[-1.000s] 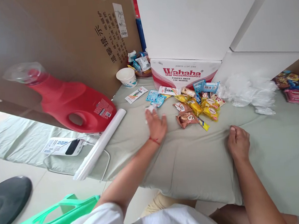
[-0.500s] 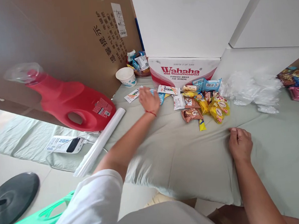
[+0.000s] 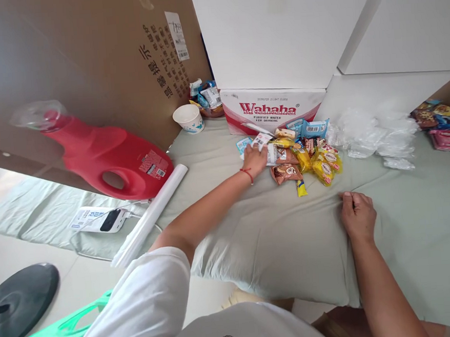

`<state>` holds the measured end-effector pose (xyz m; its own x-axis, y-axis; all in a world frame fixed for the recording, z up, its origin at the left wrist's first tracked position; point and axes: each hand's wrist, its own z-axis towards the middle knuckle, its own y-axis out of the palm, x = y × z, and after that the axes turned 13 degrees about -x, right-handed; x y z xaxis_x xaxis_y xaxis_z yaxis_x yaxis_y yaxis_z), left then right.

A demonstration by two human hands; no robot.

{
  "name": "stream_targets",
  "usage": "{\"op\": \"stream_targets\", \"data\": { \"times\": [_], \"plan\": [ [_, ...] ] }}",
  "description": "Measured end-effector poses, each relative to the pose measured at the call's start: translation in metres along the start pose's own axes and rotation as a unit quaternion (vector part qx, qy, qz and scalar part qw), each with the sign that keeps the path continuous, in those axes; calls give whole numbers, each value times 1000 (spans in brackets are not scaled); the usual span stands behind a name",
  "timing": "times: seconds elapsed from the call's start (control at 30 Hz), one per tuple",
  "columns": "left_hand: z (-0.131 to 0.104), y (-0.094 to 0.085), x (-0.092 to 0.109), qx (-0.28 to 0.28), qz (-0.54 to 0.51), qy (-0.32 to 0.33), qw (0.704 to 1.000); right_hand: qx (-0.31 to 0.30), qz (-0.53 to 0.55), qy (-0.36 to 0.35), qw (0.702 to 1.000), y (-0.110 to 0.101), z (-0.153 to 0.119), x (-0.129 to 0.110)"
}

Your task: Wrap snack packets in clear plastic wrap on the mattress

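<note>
Left hand (image 3: 255, 157) shifted rightward onto snack packets (image 3: 287, 156), grip unclear, right hand (image 3: 359, 214) clenched on cloth (image 3: 291, 241).

The colourful flat plastic snack packets (image 3: 304, 159) lie before the white-and-red cardboard box (image 3: 272, 108), between the round white paper cup (image 3: 190, 122) and clear plastic bags (image 3: 377, 136).

On your far left stands a brown cardboard carton (image 3: 86, 55), with white panels (image 3: 277, 31) at far centre; near left, pale floor tiles (image 3: 82, 278) support a round black base (image 3: 25, 316).
</note>
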<state>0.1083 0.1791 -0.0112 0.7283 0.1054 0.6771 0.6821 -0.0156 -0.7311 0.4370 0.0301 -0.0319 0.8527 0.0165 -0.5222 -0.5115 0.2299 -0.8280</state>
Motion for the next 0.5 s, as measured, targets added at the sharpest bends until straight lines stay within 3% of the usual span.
{"op": "stream_targets", "data": {
  "times": [0.1,0.17,0.23,0.3,0.37,0.5],
  "plan": [
    [-20,5,20,-28,3,54,998,2,3,-1,1000,0,0,0],
    [-28,-7,20,9,19,86,996,3,10,-1,1000,0,0,-1],
    [-27,-26,11,89,22,42,995,6,15,1,1000,0,0,-1],
    [-18,-42,-1,135,5,-55,989,7,17,3,1000,0,0,-1],
    [-7,-47,-9,115,-9,-109,987,8,19,4,1000,0,0,-2],
    [0,-25,-8,21,-5,-44,999,4,17,3,1000,-1,-1,0]
  ]
}}
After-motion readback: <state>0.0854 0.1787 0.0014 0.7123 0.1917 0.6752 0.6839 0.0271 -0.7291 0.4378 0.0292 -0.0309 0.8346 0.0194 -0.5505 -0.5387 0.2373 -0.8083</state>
